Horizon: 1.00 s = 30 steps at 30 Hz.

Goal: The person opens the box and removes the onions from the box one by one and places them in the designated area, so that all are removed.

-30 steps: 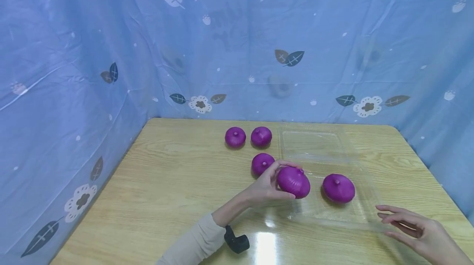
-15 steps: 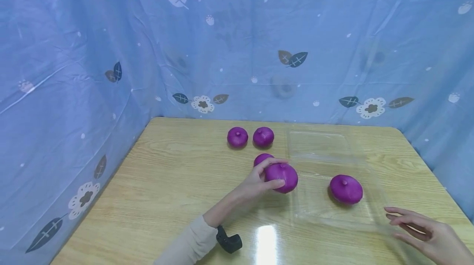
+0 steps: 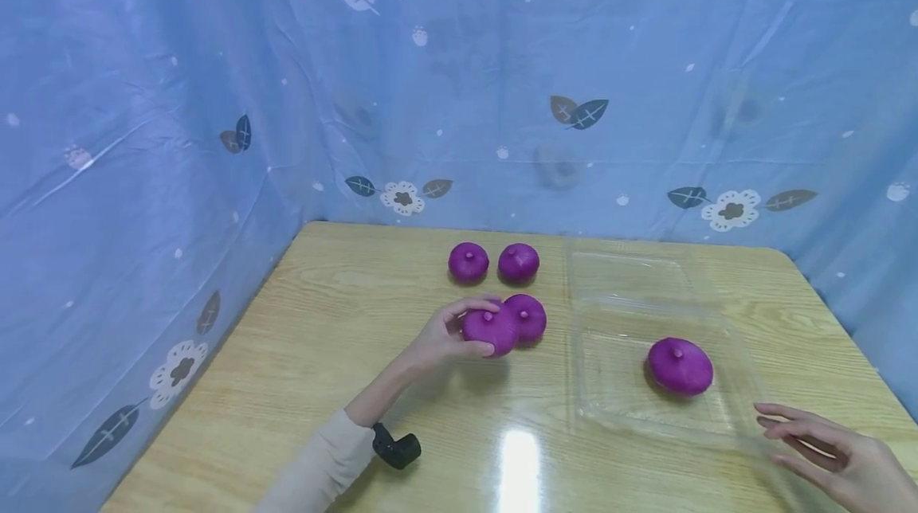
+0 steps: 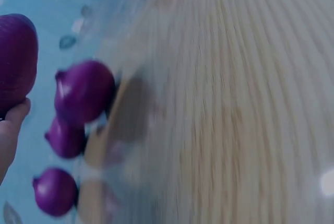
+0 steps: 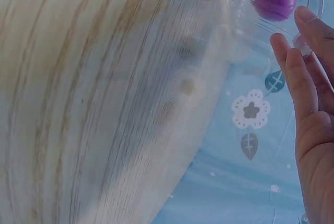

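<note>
My left hand (image 3: 448,334) grips a purple onion (image 3: 490,330) between thumb and fingers, left of the container and above the table. In the head view it overlaps another purple onion (image 3: 529,317) just behind it. The held onion (image 4: 15,62) fills the left edge of the left wrist view. An open clear plastic container (image 3: 645,427) lies at the right with one onion (image 3: 680,367) in its front half. My right hand (image 3: 832,449) pinches the container's right edge; clear plastic shows between thumb and fingertips in the right wrist view.
Two more purple onions, one left (image 3: 468,263) and one right (image 3: 519,263), sit near the back of the wooden table (image 3: 344,322). A blue patterned curtain (image 3: 459,99) rises along the table's back and sides. A black band (image 3: 397,449) is on the left wrist.
My left hand has carried the onion leftward from the container's left edge to the loose onions. The container has slid slightly right together with my right hand.
</note>
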{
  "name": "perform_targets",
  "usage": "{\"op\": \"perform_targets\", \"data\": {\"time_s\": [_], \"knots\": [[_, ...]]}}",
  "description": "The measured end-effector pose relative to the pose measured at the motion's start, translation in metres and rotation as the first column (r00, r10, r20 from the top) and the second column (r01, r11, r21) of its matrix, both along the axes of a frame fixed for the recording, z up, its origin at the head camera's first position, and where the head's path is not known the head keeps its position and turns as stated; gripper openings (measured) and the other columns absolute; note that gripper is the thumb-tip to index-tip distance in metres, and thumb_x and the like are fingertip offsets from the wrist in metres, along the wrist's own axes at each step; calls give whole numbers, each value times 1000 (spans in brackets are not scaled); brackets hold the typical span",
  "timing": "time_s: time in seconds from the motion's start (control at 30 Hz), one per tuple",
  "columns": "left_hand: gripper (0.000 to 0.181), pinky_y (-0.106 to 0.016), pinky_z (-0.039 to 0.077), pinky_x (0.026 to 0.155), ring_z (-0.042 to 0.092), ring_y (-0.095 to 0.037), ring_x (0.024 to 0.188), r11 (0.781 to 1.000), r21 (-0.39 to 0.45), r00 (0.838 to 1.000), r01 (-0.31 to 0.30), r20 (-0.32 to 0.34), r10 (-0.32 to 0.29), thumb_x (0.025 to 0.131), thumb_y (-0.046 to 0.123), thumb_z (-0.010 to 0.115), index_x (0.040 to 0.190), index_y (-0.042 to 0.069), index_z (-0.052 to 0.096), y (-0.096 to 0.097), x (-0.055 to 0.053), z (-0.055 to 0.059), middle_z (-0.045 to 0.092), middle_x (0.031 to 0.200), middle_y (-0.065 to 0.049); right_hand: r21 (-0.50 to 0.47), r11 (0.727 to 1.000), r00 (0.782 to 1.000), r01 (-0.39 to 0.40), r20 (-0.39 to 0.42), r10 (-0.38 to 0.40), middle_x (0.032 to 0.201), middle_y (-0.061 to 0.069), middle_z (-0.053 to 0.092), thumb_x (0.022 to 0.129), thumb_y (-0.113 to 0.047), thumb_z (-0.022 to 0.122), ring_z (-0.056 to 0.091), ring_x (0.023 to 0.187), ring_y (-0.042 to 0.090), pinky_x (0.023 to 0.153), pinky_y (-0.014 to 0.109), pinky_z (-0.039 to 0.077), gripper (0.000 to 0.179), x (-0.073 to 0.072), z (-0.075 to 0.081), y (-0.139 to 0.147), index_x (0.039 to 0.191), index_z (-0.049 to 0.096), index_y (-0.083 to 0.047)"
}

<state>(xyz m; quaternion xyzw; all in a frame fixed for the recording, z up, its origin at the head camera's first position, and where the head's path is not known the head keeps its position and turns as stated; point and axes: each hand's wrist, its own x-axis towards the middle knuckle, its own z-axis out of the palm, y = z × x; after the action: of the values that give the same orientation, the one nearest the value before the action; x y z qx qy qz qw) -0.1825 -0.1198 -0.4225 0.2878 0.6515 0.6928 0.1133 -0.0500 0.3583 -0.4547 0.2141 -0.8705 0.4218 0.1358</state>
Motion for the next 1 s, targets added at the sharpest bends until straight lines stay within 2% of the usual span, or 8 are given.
{"op": "perform_targets", "data": {"time_s": [0.2, 0.33, 0.43, 0.53, 0.67, 0.87, 1.0], "knots": [[47, -41, 50, 97, 48, -33, 124, 996, -6, 996, -84, 22, 84, 75, -5, 75, 118, -3, 58, -33, -9, -1, 46, 141, -16, -3, 1000, 1000, -7, -12, 7, 120, -21, 59, 63, 28, 70, 55, 104, -14, 73, 7, 50, 44, 0, 0, 0, 93, 66, -3], [47, -42, 51, 94, 49, -36, 122, 990, -73, 992, -123, 3, 123, 74, -3, 78, 117, -2, 59, -56, -15, 0, 45, 141, -19, 7, 1000, 1000, 22, 6, -22, 119, -24, 58, 65, 26, 70, 55, 101, -15, 71, 7, 51, 40, -1, -1, -1, 92, 66, -3], [48, -40, 52, 94, 50, -36, 122, 982, -128, 990, -140, 2, 141, 72, -2, 79, 117, -1, 60, -65, -20, -5, 44, 142, -18, 19, 999, 999, 36, 1, -36, 118, -25, 57, 65, 25, 71, 56, 99, -15, 70, 6, 51, 39, -1, -1, -1, 91, 66, -3], [47, -39, 51, 94, 50, -35, 123, 980, -154, 991, -128, 15, 131, 73, -2, 80, 116, 0, 61, -66, -26, -14, 43, 142, -19, 9, 999, 999, 35, 5, -35, 117, -24, 58, 64, 26, 71, 59, 96, -12, 69, 7, 52, 40, 0, -2, -1, 92, 67, -3], [48, -38, 50, 96, 51, -32, 121, 970, -213, 991, -120, 28, 129, 74, 1, 80, 118, 2, 61, -59, -34, -23, 48, 138, -17, -23, 999, 998, 29, 61, -28, 116, -24, 59, 66, 26, 70, 61, 94, -9, 67, 10, 53, 38, 2, -5, 2, 93, 67, 0], [51, -38, 48, 97, 55, -25, 115, 935, -310, 980, -170, 51, 195, 72, 6, 82, 118, 11, 63, -46, -43, -24, 59, 126, -3, -30, 999, 994, 22, 107, -19, 116, -24, 58, 68, 25, 69, 60, 96, -9, 67, 12, 54, 36, 3, -8, 3, 94, 66, 1], [52, -39, 47, 99, 55, -26, 116, 936, -307, 976, -171, 74, 203, 72, 6, 82, 119, 12, 63, -39, -52, -23, 59, 125, -3, -14, 998, 992, 65, 112, -63, 115, -26, 58, 69, 23, 70, 60, 94, -9, 66, 11, 54, 34, 0, -6, 1, 94, 66, 1]]}}
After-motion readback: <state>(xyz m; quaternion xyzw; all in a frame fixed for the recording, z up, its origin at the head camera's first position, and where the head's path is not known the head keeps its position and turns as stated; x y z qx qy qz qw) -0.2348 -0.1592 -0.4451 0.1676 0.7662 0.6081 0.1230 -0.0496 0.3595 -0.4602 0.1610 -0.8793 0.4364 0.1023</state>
